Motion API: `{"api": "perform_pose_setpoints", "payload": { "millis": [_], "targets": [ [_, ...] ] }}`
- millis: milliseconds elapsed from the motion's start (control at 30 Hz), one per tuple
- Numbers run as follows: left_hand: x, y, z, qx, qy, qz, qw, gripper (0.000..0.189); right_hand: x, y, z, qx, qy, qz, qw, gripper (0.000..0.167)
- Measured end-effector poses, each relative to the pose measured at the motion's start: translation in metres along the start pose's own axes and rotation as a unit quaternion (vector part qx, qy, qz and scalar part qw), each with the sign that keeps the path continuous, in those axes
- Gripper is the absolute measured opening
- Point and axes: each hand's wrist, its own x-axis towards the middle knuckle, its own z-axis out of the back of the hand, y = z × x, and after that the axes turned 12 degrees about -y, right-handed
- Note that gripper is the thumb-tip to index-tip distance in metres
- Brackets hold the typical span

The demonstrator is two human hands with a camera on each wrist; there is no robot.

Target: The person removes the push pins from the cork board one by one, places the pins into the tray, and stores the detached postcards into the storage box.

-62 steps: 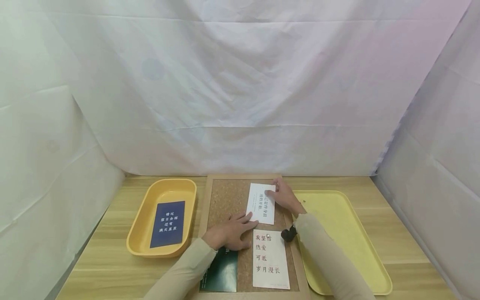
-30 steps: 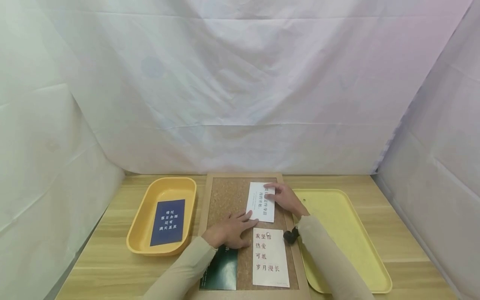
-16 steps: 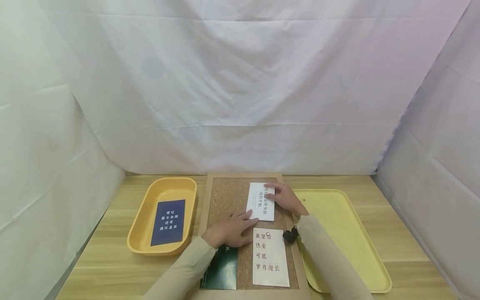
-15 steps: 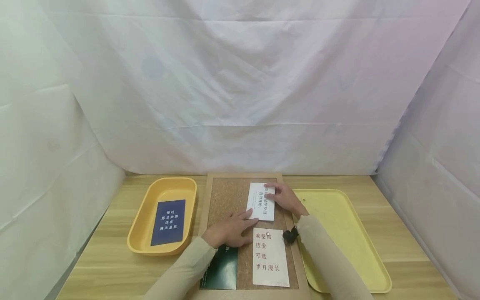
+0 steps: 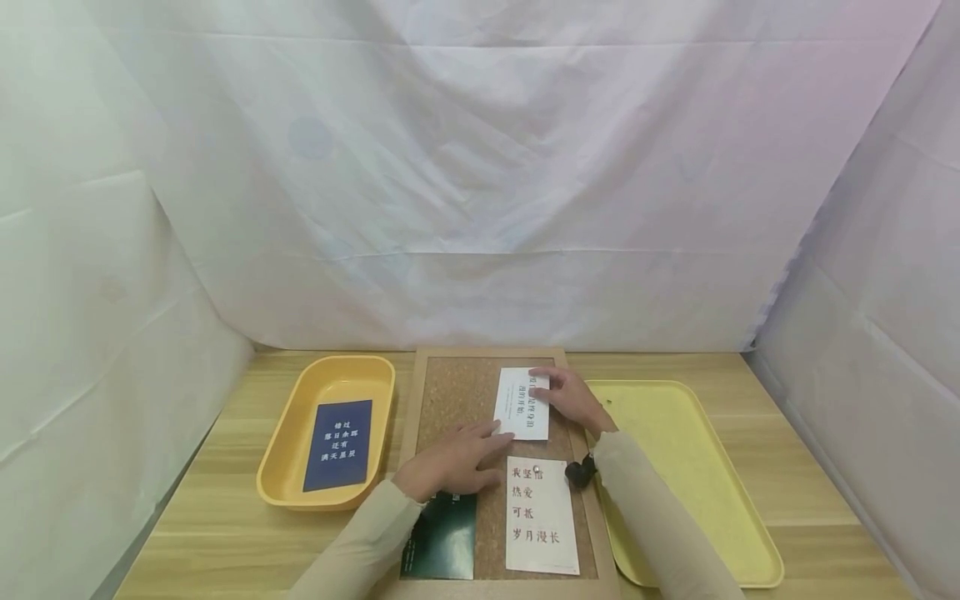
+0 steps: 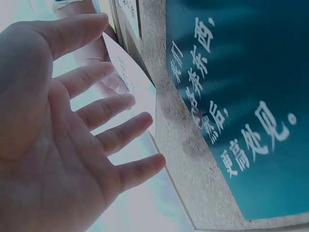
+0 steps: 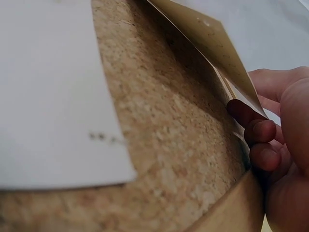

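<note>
My right hand [image 5: 572,398] pinches the right edge of a white card [image 5: 513,404] with dark printed characters, over the upper right of a cork board [image 5: 453,387]. In the right wrist view this card [image 7: 207,36] stands tilted up off the cork, with the fingers curled under it. My left hand [image 5: 459,458] is spread over the middle of the board, its fingertips right at the card's lower left corner. Below lie a white card with red characters [image 5: 540,521], bearing a pale pushpin [image 5: 536,470], and a dark green card [image 5: 448,542], partly hidden by the left arm.
A deep yellow tray [image 5: 279,454] at the left holds a navy card [image 5: 337,479] with white characters. At the right lies a flat pale yellow tray [image 5: 705,500] with a tiny green thing [image 5: 609,402] at its far left corner. White curtains surround the table.
The right hand's fingers have shifted from the card's upper right corner onto its right part. The card's lower edge has risen slightly. The left hand has edged left a little.
</note>
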Motion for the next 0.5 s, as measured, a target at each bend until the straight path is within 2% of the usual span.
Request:
{"api": "perform_pose_setpoints", "payload": {
  "millis": [233, 500],
  "targets": [
    [-0.005, 0.006, 0.001, -0.007, -0.037, -0.017, 0.9992, 0.057, 0.002, -0.001, 0.000, -0.008, -0.002, -0.001, 1.0000, 0.040],
    [-0.015, 0.009, 0.010, 0.007, -0.084, -0.037, 0.9957, 0.058, 0.000, -0.001, 0.000, -0.016, -0.006, 0.001, 0.9999, 0.040]
  ]
}}
